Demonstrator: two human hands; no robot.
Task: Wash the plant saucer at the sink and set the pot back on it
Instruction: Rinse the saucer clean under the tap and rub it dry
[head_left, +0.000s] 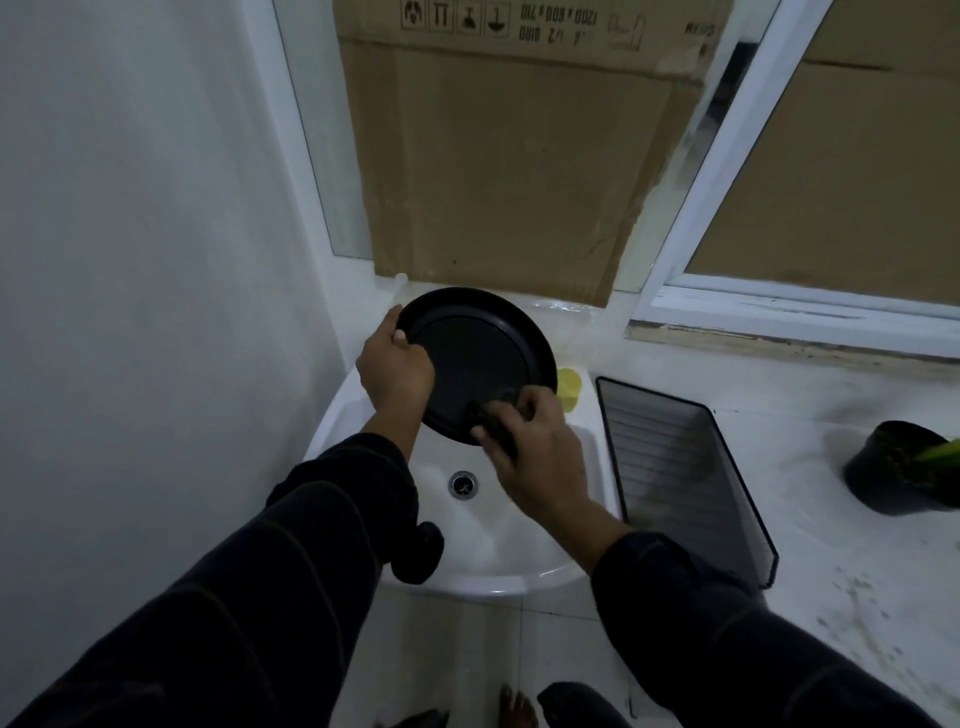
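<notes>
A round black plant saucer (480, 353) is held tilted above the white sink (540, 574). My left hand (392, 366) grips its left rim, thumb on the inner face. My right hand (530, 447) holds a dark scrubbing pad (493, 423) pressed against the saucer's lower edge. The black pot (893, 470) with a green leaf stands on the counter at the far right, apart from the sink.
A dark mesh tray (680, 478) lies right of the basin. A yellow object (570, 387) sits at the sink's back rim. The drain (462, 483) shows in the bowl. Cardboard (509, 156) leans behind; a white wall closes the left side.
</notes>
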